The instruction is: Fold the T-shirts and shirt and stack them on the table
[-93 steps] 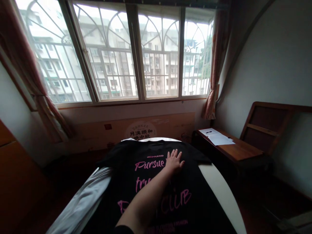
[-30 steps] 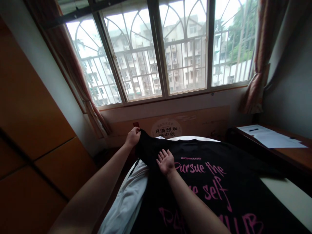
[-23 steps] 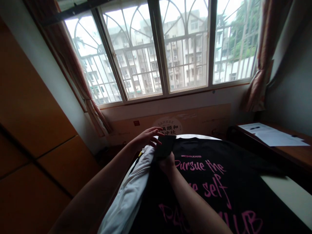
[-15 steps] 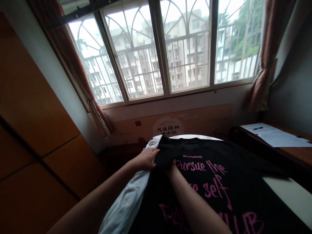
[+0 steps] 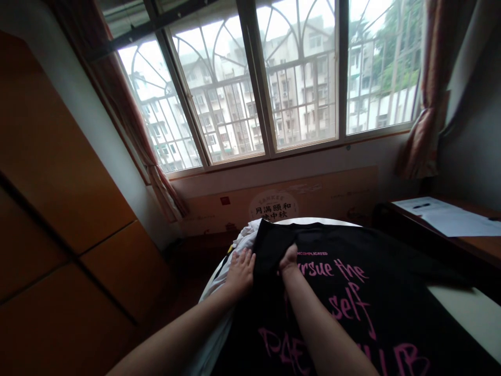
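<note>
A black T-shirt (image 5: 324, 297) with pink lettering is spread over a round white table (image 5: 465, 308). Its left sleeve is folded inward over the body. My right hand (image 5: 288, 259) has its fingers closed on the edge of that folded sleeve. Flat on the left edge of the shirt lies my left hand (image 5: 240, 272), fingers stretched out and apart, partly over a white cloth (image 5: 223, 279). This cloth is bunched along the table's left side, under the shirt's edge. The right sleeve reaches out toward the table's right side.
A wooden desk (image 5: 483, 248) with sheets of paper (image 5: 450, 216) stands at the right. Wooden cabinet doors (image 5: 66, 209) rise at the left. Ahead are a barred window (image 5: 305, 104), tied curtains (image 5: 420, 141) and a printed panel (image 5: 332, 196) below the sill.
My right hand has moved right and slightly away, drawing the sleeve edge inward. My left hand has flattened, its fingers now spread on the shirt's edge. The view has shifted slightly.
</note>
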{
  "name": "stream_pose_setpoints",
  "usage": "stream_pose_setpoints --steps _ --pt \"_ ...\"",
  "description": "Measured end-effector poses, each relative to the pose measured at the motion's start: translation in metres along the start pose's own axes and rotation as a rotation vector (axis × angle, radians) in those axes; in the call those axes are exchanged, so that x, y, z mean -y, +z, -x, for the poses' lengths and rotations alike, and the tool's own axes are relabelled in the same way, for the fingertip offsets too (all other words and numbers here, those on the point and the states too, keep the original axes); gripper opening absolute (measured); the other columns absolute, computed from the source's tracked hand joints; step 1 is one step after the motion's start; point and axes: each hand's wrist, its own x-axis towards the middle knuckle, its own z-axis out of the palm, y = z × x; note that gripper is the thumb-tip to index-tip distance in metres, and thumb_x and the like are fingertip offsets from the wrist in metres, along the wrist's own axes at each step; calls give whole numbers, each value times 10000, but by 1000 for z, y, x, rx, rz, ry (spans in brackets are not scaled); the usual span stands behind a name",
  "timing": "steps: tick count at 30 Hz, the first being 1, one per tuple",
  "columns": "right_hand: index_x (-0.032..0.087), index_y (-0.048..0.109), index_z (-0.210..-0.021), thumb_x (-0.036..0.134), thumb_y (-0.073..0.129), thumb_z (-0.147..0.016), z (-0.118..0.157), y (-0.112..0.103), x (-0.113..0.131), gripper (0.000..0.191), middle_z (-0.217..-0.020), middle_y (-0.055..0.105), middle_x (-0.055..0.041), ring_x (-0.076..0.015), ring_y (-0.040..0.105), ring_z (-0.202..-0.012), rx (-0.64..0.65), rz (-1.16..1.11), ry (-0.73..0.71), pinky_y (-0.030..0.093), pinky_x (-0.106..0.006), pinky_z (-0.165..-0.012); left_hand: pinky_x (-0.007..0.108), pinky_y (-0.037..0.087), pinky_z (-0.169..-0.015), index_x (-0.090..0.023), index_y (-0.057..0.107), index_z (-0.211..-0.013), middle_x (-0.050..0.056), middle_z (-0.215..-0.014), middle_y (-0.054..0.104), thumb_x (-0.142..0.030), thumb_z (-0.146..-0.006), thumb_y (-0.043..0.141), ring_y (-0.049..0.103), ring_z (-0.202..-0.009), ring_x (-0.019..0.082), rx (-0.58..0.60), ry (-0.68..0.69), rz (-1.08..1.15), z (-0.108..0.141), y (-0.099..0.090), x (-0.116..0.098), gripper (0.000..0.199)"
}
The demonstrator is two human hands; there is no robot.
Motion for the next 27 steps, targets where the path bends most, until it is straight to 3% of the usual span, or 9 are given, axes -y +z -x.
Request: stream_pose_setpoints --steps 3,5,8,12,15,19,23,27 --pt "333 433 -1466 528 158 -1005 -13 -11 31 571 -1365 616 -71 -236 642 -1149 38 -226 33 461 -536 -1017 641 81 -1195 -79 358 -1529 180 -1618 243 -256 -917 389 149 -1522 355 53 -18 -12 2 -2 -3 638" --pt "364 363 -1500 583 163 -966 -20 -20 51 611 -1415 579 -66 -226 626 -1193 1 -352 -14 415 -547 -1058 663 63 -1186 -65 349 -1529 198 -1620 223 -325 -855 487 141 -1520 377 94 -26 -29 1 -10 -5 736" --pt "379 394 -1469 646 225 -917 -26 -28 77 636 -1457 538 -51 -199 583 -1259 -83 -385 -146 353 -516 -1116 642 111 -1190 -60 355 -1524 214 -1616 234 -375 -768 572 177 -1510 387 130 3 -37 -9 -28 -9 847" --pt "376 485 -1370 658 268 -905 -24 -28 97 586 -1393 586 -31 -182 600 -1227 -115 -421 -234 357 -490 -1123 482 180 -1222 -75 357 -1526 163 -1610 305 -312 -841 485 220 -1511 303 5 222 -5 -48 -46 -20 736" --pt "351 528 -1293 630 273 -919 -22 -27 103 531 -1318 628 -36 -175 636 -1160 -155 -464 -227 393 -467 -1101 466 152 -1232 -82 396 -1507 150 -1590 359 -303 -915 416 247 -1504 281 -76 284 -27 -87 -41 -31 633" --pt "343 536 -1230 586 265 -928 -24 -33 106 472 -1237 655 -33 -163 667 -1075 -234 -477 -185 454 -448 -1043 546 62 -1231 -111 442 -1484 168 -1579 371 -370 -922 472 248 -1502 308 -82 163 -53 -123 -23 -29 619" --pt "338 539 -1168 533 289 -931 -29 -37 104 396 -1165 666 -13 -151 682 -996 -280 -488 -131 488 -427 -994 592 -37 -1211 -117 402 -1506 175 -1622 265 -355 -939 460 150 -1528 322 -99 33 -30 -132 -12 -7 618" --pt "315 555 -1083 473 318 -940 -31 -36 99 318 -1083 674 3 -147 682 -921 -318 -476 -89 494 -421 -974 604 23 -1206 -132 381 -1516 170 -1622 278 -402 -973 403 148 -1526 332 -109 -90 28 -137 -13 14 606"
